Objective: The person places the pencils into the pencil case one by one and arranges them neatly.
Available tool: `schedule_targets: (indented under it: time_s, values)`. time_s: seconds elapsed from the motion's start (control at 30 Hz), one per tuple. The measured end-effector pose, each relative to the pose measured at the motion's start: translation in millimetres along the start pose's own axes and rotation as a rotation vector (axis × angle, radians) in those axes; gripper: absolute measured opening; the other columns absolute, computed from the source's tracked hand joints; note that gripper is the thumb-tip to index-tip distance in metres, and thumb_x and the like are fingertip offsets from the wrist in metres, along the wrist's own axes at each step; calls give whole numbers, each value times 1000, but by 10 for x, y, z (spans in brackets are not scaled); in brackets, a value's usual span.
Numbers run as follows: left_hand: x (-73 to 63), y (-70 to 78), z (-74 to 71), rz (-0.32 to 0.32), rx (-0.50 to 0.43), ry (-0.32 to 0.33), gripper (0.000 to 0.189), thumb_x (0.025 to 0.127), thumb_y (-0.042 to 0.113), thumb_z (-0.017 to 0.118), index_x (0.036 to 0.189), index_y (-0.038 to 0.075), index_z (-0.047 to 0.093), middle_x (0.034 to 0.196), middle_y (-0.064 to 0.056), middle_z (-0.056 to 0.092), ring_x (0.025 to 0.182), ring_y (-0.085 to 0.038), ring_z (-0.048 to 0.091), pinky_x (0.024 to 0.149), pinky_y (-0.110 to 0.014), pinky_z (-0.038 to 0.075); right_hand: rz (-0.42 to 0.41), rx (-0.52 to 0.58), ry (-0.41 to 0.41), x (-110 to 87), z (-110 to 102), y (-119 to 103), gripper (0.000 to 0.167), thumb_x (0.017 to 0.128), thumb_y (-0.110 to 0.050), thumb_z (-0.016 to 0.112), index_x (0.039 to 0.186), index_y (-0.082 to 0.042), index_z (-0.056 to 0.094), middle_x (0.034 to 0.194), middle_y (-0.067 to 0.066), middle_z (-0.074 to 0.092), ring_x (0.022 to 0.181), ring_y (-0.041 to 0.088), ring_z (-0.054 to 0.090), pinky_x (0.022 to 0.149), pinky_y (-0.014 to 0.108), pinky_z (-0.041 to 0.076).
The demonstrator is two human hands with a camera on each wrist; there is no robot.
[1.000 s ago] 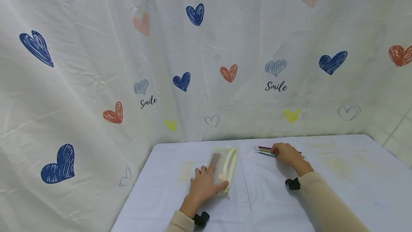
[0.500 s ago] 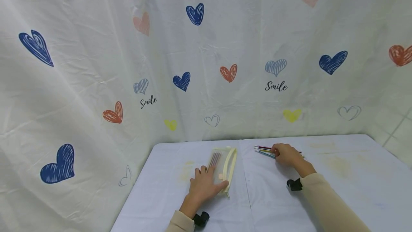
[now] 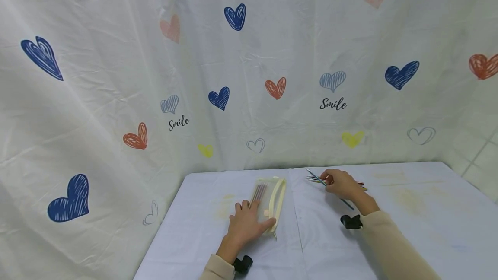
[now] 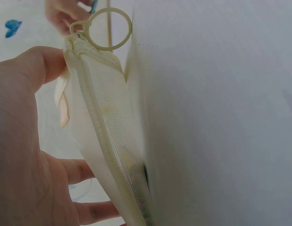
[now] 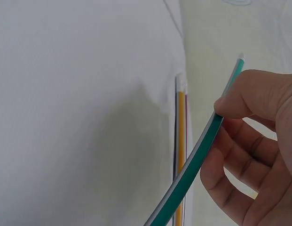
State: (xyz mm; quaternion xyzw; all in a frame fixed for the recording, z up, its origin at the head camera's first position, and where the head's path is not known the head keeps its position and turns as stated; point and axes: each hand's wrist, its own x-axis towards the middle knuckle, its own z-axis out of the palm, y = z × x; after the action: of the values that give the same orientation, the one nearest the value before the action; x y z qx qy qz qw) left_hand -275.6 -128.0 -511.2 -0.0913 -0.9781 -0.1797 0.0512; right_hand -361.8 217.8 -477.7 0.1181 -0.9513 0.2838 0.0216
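My left hand (image 3: 246, 224) rests spread on a cream mesh pencil case (image 3: 277, 200), its thumb at the zip's near corner. Several thin pencils (image 3: 258, 192) show through the mesh. A ring-shaped zip pull (image 4: 110, 29) stands out from that corner in the left wrist view. On the right, my right hand (image 3: 344, 185) pinches a teal pencil (image 5: 190, 165) with a silvery stripe between thumb and fingers. It is tilted above other pencils (image 5: 181, 127), one of them yellow, that lie on the table. The hand partly covers those pencils in the head view.
A white cloth covers the table (image 3: 303, 245). Behind it hangs a white curtain (image 3: 295, 124) printed with hearts. Black wrist cameras (image 3: 352, 222) sit under both wrists, close to the tabletop.
The teal pencil has come up from the group and turned, now crossing over the other pencils in my right hand's pinch. My left hand and the pencil case have stayed put.
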Motion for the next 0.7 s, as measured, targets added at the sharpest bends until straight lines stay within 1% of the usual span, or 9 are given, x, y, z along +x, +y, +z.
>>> schedule_targets:
  time_s: [0.17, 0.33, 0.47, 0.6, 0.7]
  values:
    - [-6, -8, 10, 15, 6, 8, 86, 82, 76, 61, 146, 18, 54, 131, -18, 55, 115, -36, 48, 77, -62, 46, -27, 81, 42, -9, 20, -62, 29, 82, -4, 70, 111, -1, 68, 88, 4, 63, 78, 17, 55, 68, 31, 45]
    - [-8, -6, 7, 17, 6, 12, 86, 82, 75, 62, 145, 17, 54, 132, -19, 55, 114, -37, 47, 76, -62, 46, -35, 165, 64, -18, 37, -121, 31, 84, -4, 67, 114, 2, 68, 90, 6, 63, 81, 18, 56, 66, 30, 46]
    - [-1, -6, 11, 14, 7, 14, 85, 82, 74, 62, 145, 17, 54, 131, -19, 55, 114, -37, 47, 76, -63, 46, -7, 248, 64, -23, 73, -177, 34, 85, -3, 66, 118, 5, 66, 95, 10, 65, 81, 19, 59, 64, 29, 51]
    - [-2, -6, 11, 14, 8, 15, 86, 82, 75, 62, 145, 17, 55, 131, -19, 55, 114, -37, 47, 76, -63, 46, 54, 336, 60, -32, 128, -239, 36, 87, -3, 65, 122, 7, 63, 99, 12, 64, 79, 18, 61, 64, 30, 55]
    - [-7, -4, 8, 15, 7, 12, 86, 82, 76, 61, 145, 18, 55, 131, -18, 55, 115, -37, 48, 76, -62, 46, 98, 392, 57, -39, 169, -293, 38, 89, -4, 65, 125, 7, 61, 99, 11, 62, 81, 18, 60, 66, 31, 56]
